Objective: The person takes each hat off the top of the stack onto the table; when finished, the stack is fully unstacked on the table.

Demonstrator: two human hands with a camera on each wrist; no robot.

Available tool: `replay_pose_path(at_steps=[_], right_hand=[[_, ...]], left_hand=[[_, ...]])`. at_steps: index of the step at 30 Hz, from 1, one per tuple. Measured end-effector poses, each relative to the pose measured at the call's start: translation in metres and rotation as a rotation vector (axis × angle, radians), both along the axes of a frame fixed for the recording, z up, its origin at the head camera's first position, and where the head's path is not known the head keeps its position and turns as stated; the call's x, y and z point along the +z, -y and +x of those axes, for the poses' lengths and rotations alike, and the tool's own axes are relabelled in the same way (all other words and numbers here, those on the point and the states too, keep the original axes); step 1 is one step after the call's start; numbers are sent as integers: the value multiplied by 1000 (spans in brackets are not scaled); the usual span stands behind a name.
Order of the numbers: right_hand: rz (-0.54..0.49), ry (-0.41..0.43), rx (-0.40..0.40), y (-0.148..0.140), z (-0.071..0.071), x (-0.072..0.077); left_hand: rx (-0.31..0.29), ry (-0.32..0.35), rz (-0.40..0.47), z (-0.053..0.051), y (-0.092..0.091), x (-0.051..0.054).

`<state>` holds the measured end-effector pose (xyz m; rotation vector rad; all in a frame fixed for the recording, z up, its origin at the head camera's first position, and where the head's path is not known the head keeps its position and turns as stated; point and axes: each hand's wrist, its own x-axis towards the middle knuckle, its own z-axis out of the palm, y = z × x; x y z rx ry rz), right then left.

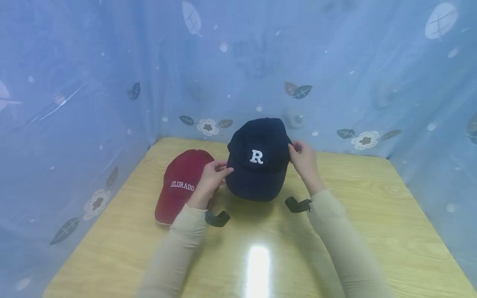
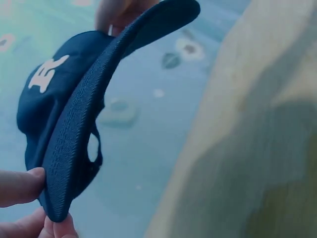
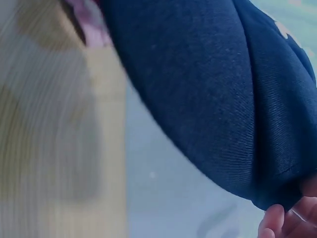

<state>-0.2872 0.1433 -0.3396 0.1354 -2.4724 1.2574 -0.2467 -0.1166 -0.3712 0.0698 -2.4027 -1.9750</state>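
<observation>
Both hands hold up a navy baseball cap (image 1: 257, 138) with a white letter R, its brim facing me and tilted down. At the brim's left corner my left hand (image 1: 211, 180) pinches the edge, thumb on top; the left wrist view shows that thumb and fingertips on the brim (image 2: 81, 119). My right hand (image 1: 304, 163) grips the cap's right side near the base of the crown, and in the right wrist view its fingers (image 3: 273, 220) lie at the cap's lower edge. A red cap (image 1: 186, 169) lettered COLORADO rests on the table, partly hidden behind my left hand.
A light wood table (image 1: 357, 231) lies under the hands, with a bright light reflection near its front. Blue curtains (image 1: 238, 62) with leaf and flower prints stand along the back and sides. A dark camera mount (image 1: 218, 219) juts from the left wrist, another (image 1: 297, 204) from the right.
</observation>
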Motion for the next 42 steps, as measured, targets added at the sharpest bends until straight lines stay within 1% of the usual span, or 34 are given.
replay_pose_path(at_steps=[2,5,8,10,13,18,21,25,29,32,38,42], right_hand=[[-2,13,-16,-11,-2,-8],[-8,47,-37,-25,-3,-18],[-9,82,-41,-34,-4,-26],[-16,103,-43,-39,-4,-32],[-18,132,-46,-44,-4,-39],[-5,154,-51,-51,-3,-49],[12,169,-63,-55,-2,-54],[29,183,-89,-63,1,-59],[32,181,-112,-72,3,-63],[30,176,-127,-78,5,-64],[13,213,-151,-89,11,-68],[-17,223,-151,-95,14,-71]], left_hand=[[-27,-3,-1,-4,-10,-8],[-71,15,-14,-8,-23,-21],[-99,37,-54,-12,-33,-34],[-104,56,-55,-14,-38,-42],[-102,70,-84,-16,-45,-51],[-95,87,-70,-17,-54,-66],[-96,87,-74,-15,-60,-70],[-101,81,-96,-11,-69,-71],[-107,95,-99,-9,-79,-72],[-112,104,-105,-7,-85,-74],[-132,106,-113,-4,-95,-77],[-132,108,-118,-4,-100,-80]])
